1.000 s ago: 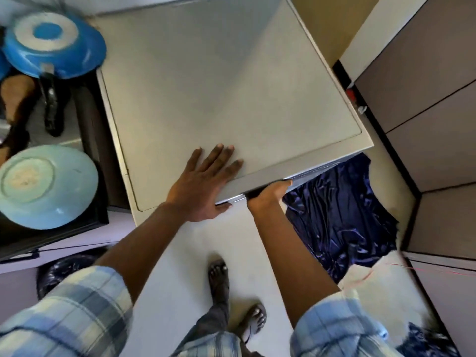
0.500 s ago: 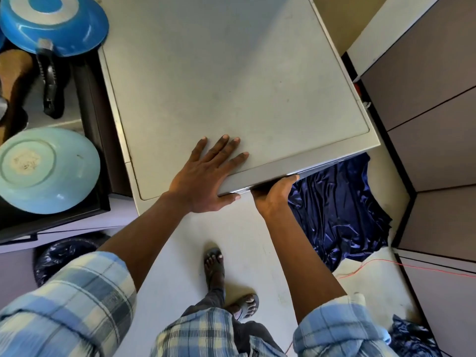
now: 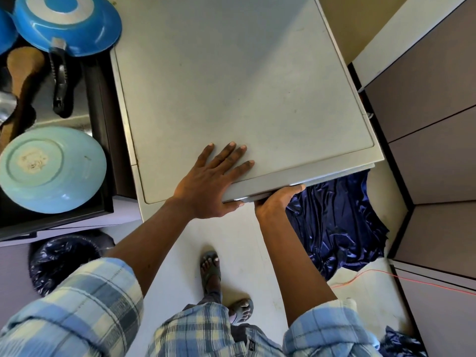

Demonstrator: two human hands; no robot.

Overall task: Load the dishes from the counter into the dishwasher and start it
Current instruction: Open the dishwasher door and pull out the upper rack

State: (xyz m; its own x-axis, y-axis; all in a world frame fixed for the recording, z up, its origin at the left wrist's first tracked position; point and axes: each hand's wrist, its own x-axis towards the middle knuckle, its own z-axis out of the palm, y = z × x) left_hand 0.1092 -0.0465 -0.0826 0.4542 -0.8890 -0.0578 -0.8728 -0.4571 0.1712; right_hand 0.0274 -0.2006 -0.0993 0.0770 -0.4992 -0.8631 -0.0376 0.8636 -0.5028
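Note:
The dishwasher (image 3: pixel 231 86) shows its flat white top, seen from above. My left hand (image 3: pixel 213 181) lies flat on the top near the front edge, fingers straight and thumb hanging over the edge. Under that front edge, my right hand (image 3: pixel 278 199) curls its fingers into the door handle, fingertips hidden. On the counter at left sit a light blue plate (image 3: pixel 51 168) upside down and a blue pan (image 3: pixel 69 24) with a black handle, also upside down.
A wooden utensil (image 3: pixel 20 81) lies by the pan. A dark blue cloth (image 3: pixel 340 220) is on the floor under the dishwasher front at right. A black-bagged bin (image 3: pixel 64 258) stands lower left. Grey cabinets (image 3: pixel 425 112) close the right side. My sandalled feet (image 3: pixel 211 269) stand on the pale floor.
The view has shifted slightly closer and downward. Both hands stay at the dishwasher's front edge, left flat on top, right under the lip.

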